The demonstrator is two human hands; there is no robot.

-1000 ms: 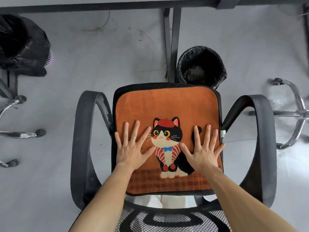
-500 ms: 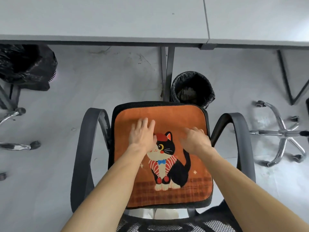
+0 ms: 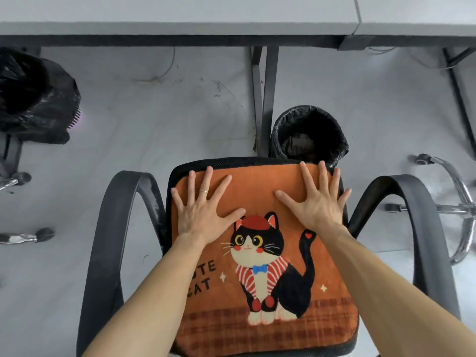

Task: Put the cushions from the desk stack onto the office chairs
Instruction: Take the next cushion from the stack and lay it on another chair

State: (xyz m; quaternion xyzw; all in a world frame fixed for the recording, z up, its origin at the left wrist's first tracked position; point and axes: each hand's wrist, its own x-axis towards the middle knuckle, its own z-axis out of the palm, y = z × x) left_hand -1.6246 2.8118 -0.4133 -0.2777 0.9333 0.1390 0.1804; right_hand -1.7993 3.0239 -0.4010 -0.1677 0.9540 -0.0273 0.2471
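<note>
One cushion [image 3: 260,186] already flat on chair [image 3: 110,228] seat, directly under both grips. Left grip [image 3: 203,215], right grip [image 3: 318,207]: fingers spread, pressing down, clasping nothing. Worktop [image 3: 180,14] beyond grips: stack out of view, remainder unknown.

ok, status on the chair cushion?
Left hand and right hand open, fingers spread, pressing flat on cushion. Cushion lies on chair seat. Nothing in the way; bin on floor beyond the seat.
</note>
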